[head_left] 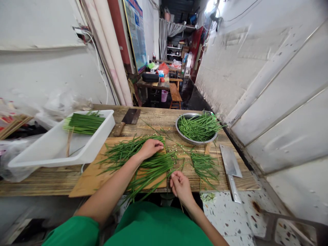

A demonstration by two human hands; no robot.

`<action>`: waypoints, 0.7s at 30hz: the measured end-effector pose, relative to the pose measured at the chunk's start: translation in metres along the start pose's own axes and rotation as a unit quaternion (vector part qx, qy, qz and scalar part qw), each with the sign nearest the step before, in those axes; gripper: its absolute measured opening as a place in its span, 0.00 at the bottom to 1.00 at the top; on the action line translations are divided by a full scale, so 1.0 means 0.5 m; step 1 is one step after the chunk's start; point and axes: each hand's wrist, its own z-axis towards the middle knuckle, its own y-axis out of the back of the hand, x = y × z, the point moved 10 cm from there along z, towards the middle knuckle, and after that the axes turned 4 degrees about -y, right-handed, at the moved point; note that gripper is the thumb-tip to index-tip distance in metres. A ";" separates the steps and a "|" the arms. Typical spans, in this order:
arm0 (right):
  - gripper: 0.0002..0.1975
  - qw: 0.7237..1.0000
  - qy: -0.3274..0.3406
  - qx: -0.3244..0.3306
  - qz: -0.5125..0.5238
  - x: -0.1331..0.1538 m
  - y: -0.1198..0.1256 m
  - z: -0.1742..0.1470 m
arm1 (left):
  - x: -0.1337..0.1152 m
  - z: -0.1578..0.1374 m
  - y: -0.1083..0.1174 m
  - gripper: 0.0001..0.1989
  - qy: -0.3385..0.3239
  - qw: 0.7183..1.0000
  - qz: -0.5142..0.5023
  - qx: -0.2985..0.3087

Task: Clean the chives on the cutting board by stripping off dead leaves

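Observation:
Long green chives (156,167) lie spread over a wooden cutting board (88,176). Above the upper part of this pile is my left hand (151,148), its thumb and fingertips pinched together; what they hold is too small to make out. At the pile's lower right, near the table's front edge, my right hand (181,187) has its fingers curled and pinched beside thin green blades. A thin pale strand hangs below it; I cannot tell whether the fingers grip it. A smaller bunch of chives (204,167) rests on the table to the right.
A metal bowl (180,134) heaped with chives stands at the back right. One cleaver (230,164) lies far right, its handle past the edge; another cleaver (131,117) lies behind the board. A white tray (88,155) with bundled chives stands left. Pale scraps (172,149) litter the middle.

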 end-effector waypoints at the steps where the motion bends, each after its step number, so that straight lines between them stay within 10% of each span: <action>1: 0.18 1.000 -0.001 0.000 0.000 -0.001 0.000 0.000 | 0.002 0.000 -0.002 0.11 0.004 1.000 -0.006 0.003; 21: 0.19 1.000 -0.001 0.005 -0.006 0.000 -0.002 0.000 | -0.036 -0.007 0.015 0.08 -0.071 0.995 0.070 -0.021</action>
